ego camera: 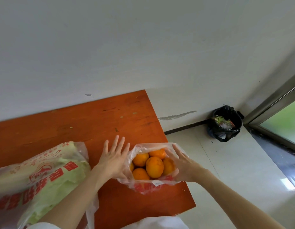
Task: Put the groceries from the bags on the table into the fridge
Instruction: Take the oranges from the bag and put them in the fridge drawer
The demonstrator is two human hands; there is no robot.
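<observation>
1. Hands first: your left hand (114,160) lies flat and spread against the left wall of the orange bag (149,184), fingers straight, gripping nothing. Your right hand (180,165) cups the bag's right wall with fingers splayed over the plastic; it presses but does not clench, and no fruit is held.
2. Between your palms, the bag's mouth stands open and about six oranges (154,166) sit piled inside, the top one in the middle, level with your knuckles.
3. Step in hand, as you would judge it: unpacking has only begun. You are spreading or steadying this bag, and nothing has gone to the fridge, which is out of view.
4. Next move calls for a real grasp: either gather the rim and lift the whole bag, or reach in for the top orange. Thin plastic will sag, so support the bottom.
5. Left of your left forearm, a second printed bag (36,176) holds cabbage (74,166), lying on its side on the table (94,126).
6. Far right of your right hand, a lined bin (226,124) of scraps stands on the floor.
</observation>
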